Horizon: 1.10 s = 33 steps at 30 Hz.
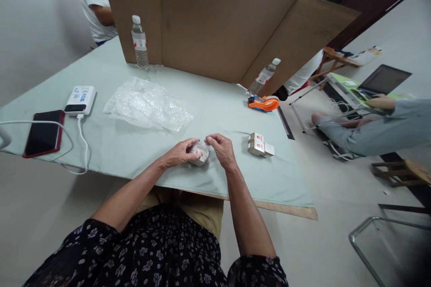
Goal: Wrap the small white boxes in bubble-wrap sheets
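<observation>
My left hand point(180, 152) and my right hand point(220, 149) both grip a small box wrapped in bubble wrap point(201, 153), held just above the near part of the pale green table point(215, 98). The fingers of each hand are curled and pinch the wrap at its ends. To the right of my right hand lie small white boxes with red marks point(260, 144), stacked close together. A loose sheet of bubble wrap point(146, 105) lies flat further back on the left.
An orange tape dispenser point(264, 103), two water bottles point(139, 42) point(264, 76), a white power bank point(81, 100) and a red-cased phone point(43, 133) with cables lie on the table. A cardboard screen point(218, 22) stands behind. Other people sit at the back left and at the right.
</observation>
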Each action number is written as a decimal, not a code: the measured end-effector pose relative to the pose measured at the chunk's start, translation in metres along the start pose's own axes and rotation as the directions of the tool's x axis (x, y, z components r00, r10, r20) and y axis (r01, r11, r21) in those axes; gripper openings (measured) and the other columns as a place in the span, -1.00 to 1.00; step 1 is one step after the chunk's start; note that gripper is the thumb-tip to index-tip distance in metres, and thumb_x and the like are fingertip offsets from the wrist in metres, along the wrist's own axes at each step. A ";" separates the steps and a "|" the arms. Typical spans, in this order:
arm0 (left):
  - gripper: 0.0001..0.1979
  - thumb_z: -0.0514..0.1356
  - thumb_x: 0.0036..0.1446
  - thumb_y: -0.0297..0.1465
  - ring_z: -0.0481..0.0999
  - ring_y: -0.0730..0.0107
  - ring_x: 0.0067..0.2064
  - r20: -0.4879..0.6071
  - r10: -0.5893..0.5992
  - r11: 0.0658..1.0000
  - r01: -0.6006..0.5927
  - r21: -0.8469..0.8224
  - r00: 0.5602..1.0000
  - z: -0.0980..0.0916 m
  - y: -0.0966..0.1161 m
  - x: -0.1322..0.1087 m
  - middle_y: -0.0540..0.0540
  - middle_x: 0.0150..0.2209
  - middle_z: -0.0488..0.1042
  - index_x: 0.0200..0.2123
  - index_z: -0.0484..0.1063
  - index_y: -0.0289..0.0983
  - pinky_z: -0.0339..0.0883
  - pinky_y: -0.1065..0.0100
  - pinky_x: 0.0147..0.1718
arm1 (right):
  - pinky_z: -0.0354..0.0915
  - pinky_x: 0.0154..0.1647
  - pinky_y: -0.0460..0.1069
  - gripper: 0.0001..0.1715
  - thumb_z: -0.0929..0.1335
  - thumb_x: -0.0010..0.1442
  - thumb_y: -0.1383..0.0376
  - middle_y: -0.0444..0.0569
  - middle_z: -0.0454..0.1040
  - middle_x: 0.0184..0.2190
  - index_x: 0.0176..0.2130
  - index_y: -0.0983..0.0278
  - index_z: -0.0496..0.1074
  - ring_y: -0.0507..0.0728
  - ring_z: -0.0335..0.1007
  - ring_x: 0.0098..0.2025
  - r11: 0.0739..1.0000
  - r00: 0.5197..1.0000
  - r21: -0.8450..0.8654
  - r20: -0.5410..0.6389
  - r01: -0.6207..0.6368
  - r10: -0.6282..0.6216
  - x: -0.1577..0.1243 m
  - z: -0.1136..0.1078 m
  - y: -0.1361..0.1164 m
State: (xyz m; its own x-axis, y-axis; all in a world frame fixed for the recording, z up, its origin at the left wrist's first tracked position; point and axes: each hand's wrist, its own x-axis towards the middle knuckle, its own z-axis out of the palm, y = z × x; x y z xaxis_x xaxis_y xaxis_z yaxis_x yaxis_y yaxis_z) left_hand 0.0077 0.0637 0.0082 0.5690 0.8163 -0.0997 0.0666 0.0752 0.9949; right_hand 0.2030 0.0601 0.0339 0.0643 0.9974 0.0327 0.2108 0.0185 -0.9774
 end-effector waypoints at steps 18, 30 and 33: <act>-0.46 0.18 0.13 -0.04 0.43 0.32 -0.23 -0.146 0.091 0.988 -0.070 0.138 0.985 0.006 -0.005 0.008 -0.08 -0.25 0.49 -0.01 0.46 -0.35 0.29 0.35 -0.24 | 0.37 0.05 0.13 -0.83 0.38 0.18 0.23 -0.06 0.65 -0.25 -0.29 0.12 0.63 0.19 0.52 -0.10 0.914 0.966 -0.315 0.040 0.256 -0.256 -0.036 0.005 0.002; -0.38 0.23 0.02 -0.19 0.47 0.19 -0.11 -0.047 0.029 0.978 -0.019 0.206 0.998 -0.002 0.008 0.000 -0.15 -0.10 0.50 0.13 0.35 -0.37 0.32 0.24 -0.09 | 0.31 0.13 0.19 -0.75 0.34 0.20 0.30 -0.04 0.64 -0.18 -0.21 0.14 0.62 0.21 0.52 -0.04 0.822 0.941 -0.462 0.225 0.333 -0.255 -0.029 0.000 -0.005; -0.45 0.24 0.02 -0.21 0.46 0.27 -0.19 -0.043 0.034 0.983 -0.025 0.184 0.998 -0.002 0.010 0.002 -0.10 -0.19 0.50 0.07 0.40 -0.35 0.32 0.30 -0.17 | 0.26 0.18 0.23 -0.73 0.35 0.17 0.31 -0.03 0.63 -0.13 -0.17 0.13 0.60 0.23 0.49 0.01 0.822 0.935 -0.456 0.256 0.340 -0.245 -0.031 -0.003 -0.007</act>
State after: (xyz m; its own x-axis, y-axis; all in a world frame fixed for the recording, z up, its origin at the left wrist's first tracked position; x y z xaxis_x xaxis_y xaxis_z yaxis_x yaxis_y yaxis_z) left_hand 0.0084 0.0672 0.0175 0.5349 0.8424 -0.0653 0.2014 -0.0520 0.9781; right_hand 0.2022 0.0293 0.0407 -0.2411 0.9460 0.2166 0.6401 0.3228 -0.6972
